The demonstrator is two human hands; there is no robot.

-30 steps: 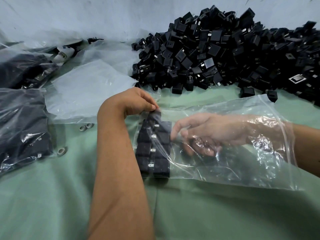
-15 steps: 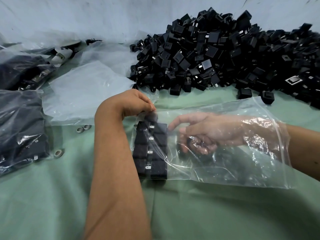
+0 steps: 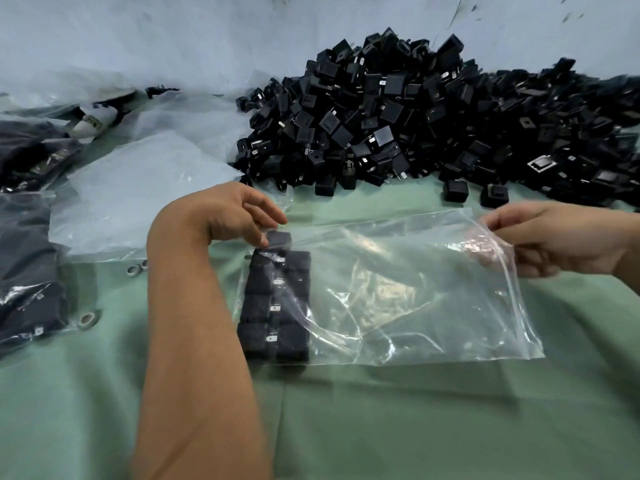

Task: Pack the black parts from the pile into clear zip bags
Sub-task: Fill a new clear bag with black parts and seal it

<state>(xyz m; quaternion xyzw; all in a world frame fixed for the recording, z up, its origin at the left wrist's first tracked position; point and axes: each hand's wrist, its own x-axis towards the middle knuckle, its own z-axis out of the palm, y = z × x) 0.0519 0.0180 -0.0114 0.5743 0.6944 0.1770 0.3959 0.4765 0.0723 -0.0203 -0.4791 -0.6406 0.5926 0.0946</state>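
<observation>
A clear zip bag (image 3: 408, 299) lies flat on the green cloth (image 3: 381, 420), its open end to the right. Two rows of black parts (image 3: 275, 306) are stacked at its closed left end. My left hand (image 3: 239, 213) rests its fingertips on the topmost black part (image 3: 278, 239) at the far end of the rows, through the plastic. My right hand (image 3: 550, 237) is outside the bag at its mouth and pinches the upper right edge. The big pile of loose black parts (image 3: 415, 126) lies behind the bag.
Filled bags of black parts (image 3: 27, 271) lie at the left edge. Empty clear bags (image 3: 138, 181) are spread at the back left beside a white tape dispenser (image 3: 93, 121). Two loose parts (image 3: 474, 192) sit in front of the pile. Metal eyelets (image 3: 86, 318) mark the cloth.
My right hand has come out of the bag and moved right to its mouth, where it now pinches the edge. My left hand stays at the top of the rows.
</observation>
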